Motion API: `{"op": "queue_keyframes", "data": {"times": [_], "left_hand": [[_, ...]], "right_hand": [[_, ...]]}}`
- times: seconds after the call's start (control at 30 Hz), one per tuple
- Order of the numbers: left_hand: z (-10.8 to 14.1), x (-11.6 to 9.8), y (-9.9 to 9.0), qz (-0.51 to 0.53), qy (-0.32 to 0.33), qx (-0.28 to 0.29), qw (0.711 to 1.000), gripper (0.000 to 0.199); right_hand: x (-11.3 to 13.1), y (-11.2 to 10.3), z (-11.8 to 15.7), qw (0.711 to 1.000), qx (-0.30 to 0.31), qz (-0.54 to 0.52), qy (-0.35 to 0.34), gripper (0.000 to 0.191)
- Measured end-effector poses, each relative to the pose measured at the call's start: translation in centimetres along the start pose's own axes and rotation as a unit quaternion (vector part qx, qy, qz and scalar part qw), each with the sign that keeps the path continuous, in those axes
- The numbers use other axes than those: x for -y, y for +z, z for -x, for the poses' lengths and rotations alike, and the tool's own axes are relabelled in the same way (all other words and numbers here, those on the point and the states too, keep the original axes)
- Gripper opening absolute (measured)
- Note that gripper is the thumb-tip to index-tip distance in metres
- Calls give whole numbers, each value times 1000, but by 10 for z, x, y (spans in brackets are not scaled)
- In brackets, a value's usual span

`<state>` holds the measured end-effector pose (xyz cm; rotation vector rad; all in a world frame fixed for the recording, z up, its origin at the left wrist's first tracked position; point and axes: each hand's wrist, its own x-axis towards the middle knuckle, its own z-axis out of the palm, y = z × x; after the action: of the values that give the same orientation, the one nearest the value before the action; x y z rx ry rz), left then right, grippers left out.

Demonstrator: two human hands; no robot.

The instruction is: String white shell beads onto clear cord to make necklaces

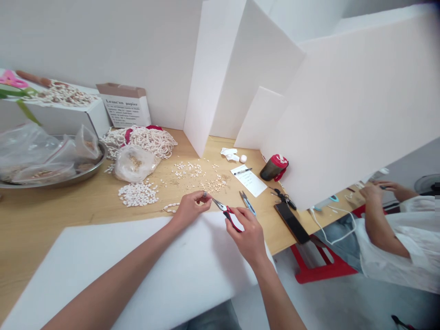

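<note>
Right hand wrapped around the red handles of the long-nose pliers, whose tips point at the fingertips of the left hand. The left fingers are drawn together at those tips; whether a piece lies between them is too small to tell. The pliers stand near the far edge of the white sheet. Beyond it on the wooden table lie a short beaded strand, a pile of white beads, scattered small pieces and blue-handled snips. Likely faults: a squeeze off the piece's centre could flick it among the scattered ones; jaws closing askew could nip a fingertip; a forearm dragging the sheet forward could disturb the strand
</note>
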<state>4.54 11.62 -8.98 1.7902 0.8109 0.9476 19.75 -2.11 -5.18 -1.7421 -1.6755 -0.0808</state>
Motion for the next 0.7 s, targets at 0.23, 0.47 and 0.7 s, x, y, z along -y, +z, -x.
{"op": "queue_keyframes", "data": {"times": [0.23,0.47,0.7], "left_hand": [[-1,2,0,2,5,-6,1000,15],[0,-1,0,-18,18,0,1000,15],[1,0,1,-30,28,-6,999,14]], "right_hand": [[1,-3,-3,1000,1,10,-7,29],[-1,-4,-2,1000,3,23,-10,30],[-3,-4,-2,999,8,32,-12,30]]}}
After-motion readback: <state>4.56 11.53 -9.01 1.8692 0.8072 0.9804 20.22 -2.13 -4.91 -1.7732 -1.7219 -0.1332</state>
